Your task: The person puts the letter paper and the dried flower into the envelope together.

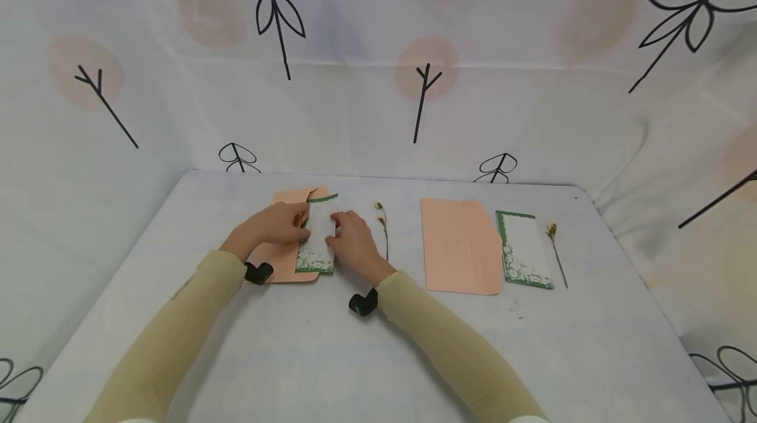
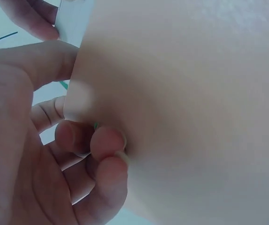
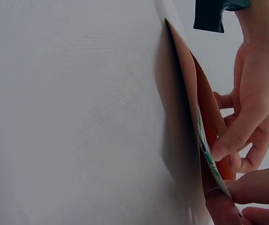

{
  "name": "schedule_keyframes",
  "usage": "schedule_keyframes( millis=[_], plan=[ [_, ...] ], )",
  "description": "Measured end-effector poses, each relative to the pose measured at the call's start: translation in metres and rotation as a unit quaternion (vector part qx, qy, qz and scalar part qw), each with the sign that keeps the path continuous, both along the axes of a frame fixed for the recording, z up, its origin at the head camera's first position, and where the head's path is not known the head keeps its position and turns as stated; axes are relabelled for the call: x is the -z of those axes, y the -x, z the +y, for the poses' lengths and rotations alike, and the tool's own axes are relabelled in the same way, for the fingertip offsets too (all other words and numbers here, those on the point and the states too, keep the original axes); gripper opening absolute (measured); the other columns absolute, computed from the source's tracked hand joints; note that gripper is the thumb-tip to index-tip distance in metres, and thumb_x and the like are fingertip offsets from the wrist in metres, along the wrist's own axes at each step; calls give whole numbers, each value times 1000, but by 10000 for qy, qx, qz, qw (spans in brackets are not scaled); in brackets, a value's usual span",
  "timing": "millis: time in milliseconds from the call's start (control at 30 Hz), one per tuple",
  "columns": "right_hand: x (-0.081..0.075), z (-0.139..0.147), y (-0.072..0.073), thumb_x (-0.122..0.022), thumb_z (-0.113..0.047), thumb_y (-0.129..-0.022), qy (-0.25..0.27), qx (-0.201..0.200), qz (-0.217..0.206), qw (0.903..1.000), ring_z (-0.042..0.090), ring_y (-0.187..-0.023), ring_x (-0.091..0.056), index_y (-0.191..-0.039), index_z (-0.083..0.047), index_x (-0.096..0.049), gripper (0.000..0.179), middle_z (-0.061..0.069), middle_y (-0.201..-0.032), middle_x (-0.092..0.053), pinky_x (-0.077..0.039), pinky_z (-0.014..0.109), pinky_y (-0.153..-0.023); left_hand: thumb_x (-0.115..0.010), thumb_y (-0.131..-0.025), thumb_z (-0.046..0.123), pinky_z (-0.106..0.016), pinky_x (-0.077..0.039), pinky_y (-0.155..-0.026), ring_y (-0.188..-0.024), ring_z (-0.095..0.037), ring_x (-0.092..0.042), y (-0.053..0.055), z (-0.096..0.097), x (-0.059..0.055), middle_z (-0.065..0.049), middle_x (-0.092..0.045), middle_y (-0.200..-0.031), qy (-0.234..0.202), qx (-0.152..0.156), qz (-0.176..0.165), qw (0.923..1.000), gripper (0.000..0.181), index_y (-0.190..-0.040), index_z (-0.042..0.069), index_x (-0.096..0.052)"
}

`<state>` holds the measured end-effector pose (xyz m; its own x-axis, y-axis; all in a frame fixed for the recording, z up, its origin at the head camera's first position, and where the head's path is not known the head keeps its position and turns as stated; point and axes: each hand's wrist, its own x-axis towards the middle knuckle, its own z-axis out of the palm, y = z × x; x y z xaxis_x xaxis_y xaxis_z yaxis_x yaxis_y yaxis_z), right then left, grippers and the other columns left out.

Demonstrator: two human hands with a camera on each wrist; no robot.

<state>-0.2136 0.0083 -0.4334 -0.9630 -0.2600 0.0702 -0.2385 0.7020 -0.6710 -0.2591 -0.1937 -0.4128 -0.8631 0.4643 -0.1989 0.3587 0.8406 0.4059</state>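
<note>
A white card with a green floral border (image 1: 317, 229) stands before me, raised against a peach envelope (image 1: 284, 264). At the card's left edge, my left hand (image 1: 278, 224) pinches it with the envelope's edge; a sliver of green shows between the fingers in the left wrist view. My right hand (image 1: 357, 244) grips the card's right edge with thumb and fingers. Seen from the right wrist, the envelope (image 3: 186, 70) is tilted up off the table with its layers parted, and the card (image 3: 204, 140) lies between them.
Right of my hands lies a thin dried flower sprig (image 1: 385, 229). Farther right are a second peach envelope (image 1: 458, 249), another green-bordered card (image 1: 526, 245) and another dried flower (image 1: 556, 252), all flat on the white table (image 1: 367, 357). A patterned cloth (image 1: 355, 108) hangs behind.
</note>
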Motion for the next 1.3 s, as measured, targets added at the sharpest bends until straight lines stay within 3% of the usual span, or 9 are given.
schedule_keyframes(
  millis=[467, 600, 833, 1100, 1300],
  plan=[
    [5, -7, 9, -74, -14, -89, 179, -261, 89, 9995, 15, -77, -50, -126, 2, -62, 43, 2, -84, -54, -43, 28, -72, -66, -85, 16, -31, -32, -57, -56, -16, -42, 2, 2, -3, 1, -43, -63, 4, -32, 88, 10000, 21, -88, 13, -45],
    [11, -10, 13, -74, -14, -90, 401, -408, -8, 9984, 14, -79, -53, -128, 2, -61, 43, 3, -88, -57, -44, 27, -72, -65, -85, 16, -30, -31, -57, -54, -15, -41, 3, 2, -3, 1, -42, -62, -60, 47, 119, 9999, 21, -88, 13, -44],
    [22, -14, 18, -66, -17, -95, 920, -497, -213, 9943, 8, -90, -64, -133, -1, -60, 41, 6, -110, -64, -50, 22, -76, -63, -85, 17, -30, -31, -56, -54, -14, -40, 6, 2, 0, 2, -42, -60, -112, 144, 151, 9997, 18, -89, 13, -45],
    [26, -17, 25, -70, -11, -91, 1332, -385, -458, 9893, 8, -89, -64, -131, -6, -62, 41, 3, -108, -66, -50, 22, -73, -62, -86, 19, -31, -30, -56, -54, -15, -40, 5, 2, 1, 1, -42, -61, -226, 38, 42, 9997, 15, -89, 13, -48],
    [28, -20, 26, -74, -9, -88, 1760, -136, -713, 9817, 8, -90, -66, -133, -5, -56, 49, 1, -105, -66, -52, 22, -75, -63, -87, 19, -31, -30, -55, -54, -15, -40, 5, 3, 0, 2, -41, -61, -277, -12, -80, 9996, 16, -91, 13, -48]
  ],
)
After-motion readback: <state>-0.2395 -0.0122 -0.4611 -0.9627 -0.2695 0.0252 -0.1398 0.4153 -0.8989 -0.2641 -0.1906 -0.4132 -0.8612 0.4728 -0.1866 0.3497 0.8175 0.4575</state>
